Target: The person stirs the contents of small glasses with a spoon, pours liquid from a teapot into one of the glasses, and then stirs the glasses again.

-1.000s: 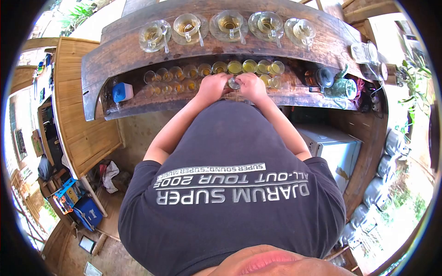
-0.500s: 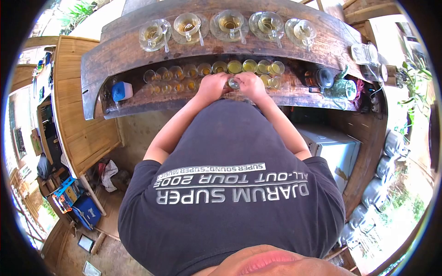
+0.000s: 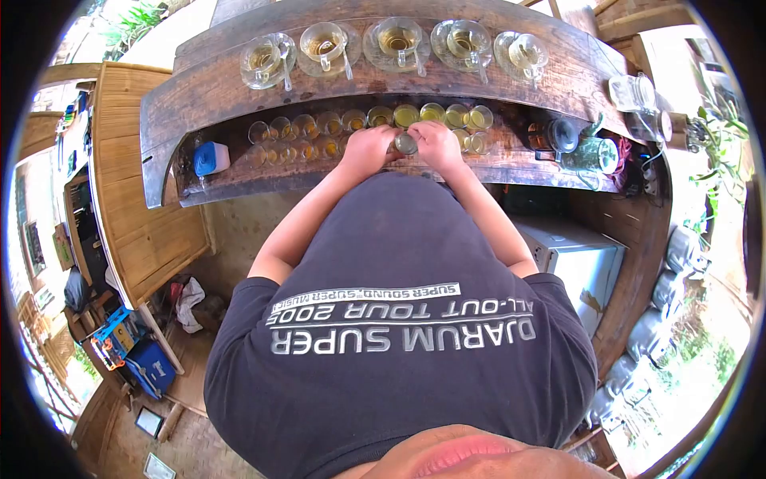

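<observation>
A small glass (image 3: 405, 144) is between my two hands, close to my body at the lower shelf, its round end facing up at me. My left hand (image 3: 369, 152) closes on it from the left with curled fingers. From the right, my right hand (image 3: 438, 150) grips the same glass, its fingers bent round the side. Just beyond my knuckles stand two rows of small glasses, those on the left with amber liquid (image 3: 304, 126) and those on the right with yellow-green liquid (image 3: 432, 114). My hands hide the middle of the nearer row.
On the raised wooden counter (image 3: 215, 80) stand several glass cups (image 3: 398, 40) on saucers with spoons. A blue-lidded container (image 3: 211, 159) sits at the shelf's left end. To the right are a dark-lidded jar (image 3: 563, 136), a green-tinted glass jar (image 3: 598, 156) and clear jars (image 3: 632, 93).
The glass between my hands has turned slightly, and its round end shows more fully now. Both hands stay in nearly the same place, and the other glasses have not moved.
</observation>
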A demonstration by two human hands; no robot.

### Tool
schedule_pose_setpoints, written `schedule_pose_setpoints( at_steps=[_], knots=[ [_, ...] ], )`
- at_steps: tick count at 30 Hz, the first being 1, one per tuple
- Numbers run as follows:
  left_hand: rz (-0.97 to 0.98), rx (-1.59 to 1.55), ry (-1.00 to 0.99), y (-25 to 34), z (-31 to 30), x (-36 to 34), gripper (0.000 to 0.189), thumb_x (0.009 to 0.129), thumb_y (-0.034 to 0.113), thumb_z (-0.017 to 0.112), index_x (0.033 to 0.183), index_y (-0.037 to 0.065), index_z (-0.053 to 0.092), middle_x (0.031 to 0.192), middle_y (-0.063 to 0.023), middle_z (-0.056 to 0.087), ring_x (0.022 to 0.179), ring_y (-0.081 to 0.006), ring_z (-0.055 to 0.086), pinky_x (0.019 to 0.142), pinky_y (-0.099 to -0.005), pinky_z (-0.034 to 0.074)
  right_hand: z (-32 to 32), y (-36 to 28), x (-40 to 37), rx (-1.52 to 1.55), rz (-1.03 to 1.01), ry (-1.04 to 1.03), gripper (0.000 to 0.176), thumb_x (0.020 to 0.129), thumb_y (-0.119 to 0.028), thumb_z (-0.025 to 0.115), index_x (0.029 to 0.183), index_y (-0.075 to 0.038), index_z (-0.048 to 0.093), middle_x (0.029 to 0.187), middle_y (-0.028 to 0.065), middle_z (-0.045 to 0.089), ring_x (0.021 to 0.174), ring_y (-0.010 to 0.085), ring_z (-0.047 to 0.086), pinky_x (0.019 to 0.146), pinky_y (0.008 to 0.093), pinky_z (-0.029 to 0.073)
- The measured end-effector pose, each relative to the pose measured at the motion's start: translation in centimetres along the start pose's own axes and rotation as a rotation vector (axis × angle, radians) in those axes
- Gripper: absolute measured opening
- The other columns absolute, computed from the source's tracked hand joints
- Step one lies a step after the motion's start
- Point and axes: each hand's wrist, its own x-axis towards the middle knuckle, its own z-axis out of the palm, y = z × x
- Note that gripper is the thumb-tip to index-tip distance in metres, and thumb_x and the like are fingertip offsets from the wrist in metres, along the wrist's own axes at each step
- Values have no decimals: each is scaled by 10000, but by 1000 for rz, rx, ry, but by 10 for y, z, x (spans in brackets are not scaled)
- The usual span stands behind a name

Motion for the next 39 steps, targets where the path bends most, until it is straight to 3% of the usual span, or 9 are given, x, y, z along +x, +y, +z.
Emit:
schedule_pose_setpoints(
  at_steps=[13, 15, 22, 27, 30, 35, 39],
  knots=[
    [76, -6, 114, -4, 4, 0, 569, 870, 395, 930, 1332, 94, 788, 1219, -118, 829, 1080, -369, 801, 887, -503, 629, -1, -5, -4, 11, -89, -66, 102, 1006, -196, 778, 985, -105, 817, 965, 107, 815, 957, 375, 767, 812, 502, 622],
    [62, -14, 94, -2, 4, -1, 567, 874, 395, 926, 1335, 96, 785, 1216, -116, 829, 1077, -370, 801, 884, -507, 627, -7, -3, -3, -40, -15, -60, 92, 999, -182, 780, 967, -104, 815, 954, 113, 810, 934, 383, 764, 813, 507, 619],
    [60, -5, 63, -3, 2, 0, 587, 885, 427, 924, 1367, 121, 785, 1222, -114, 827, 1102, -378, 796, 892, -504, 636, 2, -3, -4, 64, -95, -32, 92, 995, -164, 778, 953, -92, 818, 958, 124, 813, 937, 383, 769, 821, 507, 622],
    [16, -1, -1, 6, -7, 1, 586, 879, 417, 927, 1366, 121, 787, 1210, -116, 829, 1098, -381, 798, 893, -504, 636, -2, -3, 2, 13, -13, 15, 84, 989, -157, 771, 965, -95, 821, 950, 131, 810, 937, 391, 772, 825, 513, 626],
    [58, -16, 64, 0, -1, 1, 588, 879, 435, 924, 1361, 124, 791, 1202, -115, 829, 1095, -381, 798, 893, -505, 636, 6, 2, -6, 29, -93, -49, 74, 978, -159, 776, 963, -102, 821, 942, 127, 807, 933, 392, 769, 823, 519, 624],
    [14, 7, 5, 4, -3, 2, 592, 878, 443, 926, 1357, 123, 790, 1204, -109, 831, 1098, -382, 798, 894, -502, 638, -1, 2, -1, -17, 17, 5, 80, 973, -168, 771, 952, -105, 814, 942, 117, 807, 933, 386, 769, 821, 520, 624],
    [59, 7, 48, -2, 1, 2, 576, 877, 427, 933, 1351, 132, 791, 1203, -104, 832, 1094, -381, 798, 891, -498, 639, 2, 1, -5, 21, -49, -15, 97, 984, -185, 768, 952, -109, 819, 945, 113, 808, 932, 380, 771, 813, 513, 626]
  ],
)
